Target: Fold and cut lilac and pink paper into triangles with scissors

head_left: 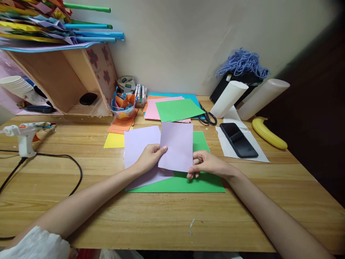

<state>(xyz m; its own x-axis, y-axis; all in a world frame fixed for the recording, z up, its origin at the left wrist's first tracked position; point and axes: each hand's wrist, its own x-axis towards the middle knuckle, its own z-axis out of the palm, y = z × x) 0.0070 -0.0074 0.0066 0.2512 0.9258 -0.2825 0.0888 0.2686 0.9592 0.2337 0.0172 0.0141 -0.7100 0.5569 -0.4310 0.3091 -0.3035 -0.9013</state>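
Observation:
A small lilac sheet of paper (176, 147) is raised above the work surface between both hands. My left hand (150, 155) grips its left edge, thumb on the front face and the other fingers behind. At the lower right corner, my right hand (202, 163) pinches the same sheet between thumb and curled fingers. Beneath lies a larger lilac sheet (141, 144), slightly turned, on top of a green sheet (202, 183). The small sheet hides part of both.
Behind are stacked coloured papers (179, 109), black-handled scissors (208, 117) and a plastic cup of scraps (124, 104). A glue gun (25, 138) with a trailing cord stands left. To the right lie a phone (238, 140), a banana (269, 133) and paper rolls (229, 99).

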